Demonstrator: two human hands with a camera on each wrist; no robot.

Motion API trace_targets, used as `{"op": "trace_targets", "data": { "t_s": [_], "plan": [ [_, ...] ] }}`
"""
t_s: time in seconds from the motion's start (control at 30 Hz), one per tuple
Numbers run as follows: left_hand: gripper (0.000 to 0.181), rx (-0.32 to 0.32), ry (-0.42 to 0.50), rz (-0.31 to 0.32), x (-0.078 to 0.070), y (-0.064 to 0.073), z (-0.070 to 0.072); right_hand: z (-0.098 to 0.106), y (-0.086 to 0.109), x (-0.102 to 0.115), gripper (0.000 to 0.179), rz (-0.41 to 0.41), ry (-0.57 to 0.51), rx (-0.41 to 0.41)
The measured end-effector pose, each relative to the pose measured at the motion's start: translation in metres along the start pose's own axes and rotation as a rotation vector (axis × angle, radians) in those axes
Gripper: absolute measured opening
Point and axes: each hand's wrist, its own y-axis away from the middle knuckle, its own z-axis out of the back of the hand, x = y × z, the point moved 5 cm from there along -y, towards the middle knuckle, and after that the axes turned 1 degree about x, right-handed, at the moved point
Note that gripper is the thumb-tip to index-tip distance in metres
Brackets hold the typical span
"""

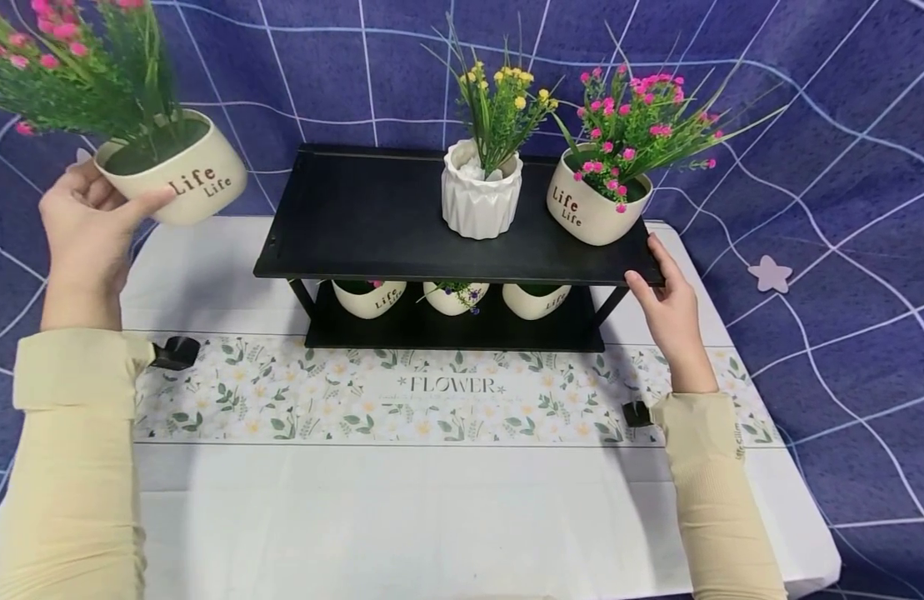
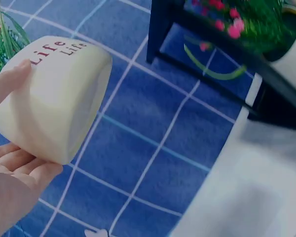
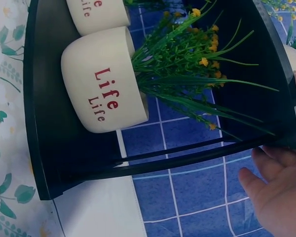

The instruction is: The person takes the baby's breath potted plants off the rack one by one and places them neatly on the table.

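Blue cloth crossed with pale grid lines [image 1: 319,75] hangs behind your hands, and a white-covered table [image 1: 402,508] spreads below them; a white floral runner [image 1: 282,400] printed FLOWER lies nearer you than either hand. Your left hand [image 1: 90,221] holds a rounded cream pot of pink flowers [image 1: 195,187], thumb across its lettered front and fingers curled underneath. That pot is in the air, tilted, apart from the black two-tier shelf [image 1: 357,208] between your hands. Your right hand [image 1: 671,312] grips the shelf's near end, thumb above the upper board and fingers below.

You seem to be midway through carrying the pot while steadying the shelf. Next, I'd judge, you should level it and lower it onto the bare upper board nearest your left hand, keeping its leaves off the neighbouring plant.

Count six pots: one held; two on the upper board, a white fluted pot with yellow flowers [image 1: 480,200] and, beside your right hand, a matching cream pot [image 1: 592,208]; and three cream lower pots [image 1: 532,304] beneath. One shelf, one runner.
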Motion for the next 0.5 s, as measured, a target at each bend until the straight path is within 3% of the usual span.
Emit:
{"op": "trace_targets", "data": {
  "t_s": [0.07, 0.2, 0.5],
  "plan": [
    [0.065, 0.001, -0.008, -0.005, 0.002, -0.001, 0.006, 0.000, 0.000, 0.001, 0.059, 0.004, -0.001, -0.001],
    [0.062, 0.028, 0.061, 0.011, 0.010, -0.003, 0.017, -0.001, 0.001, 0.002, 0.059, 0.006, -0.009, -0.001],
    [0.058, 0.094, 0.172, 0.108, 0.037, -0.004, 0.045, 0.000, 0.001, 0.001, 0.059, -0.006, 0.010, 0.000]
  ]
}}
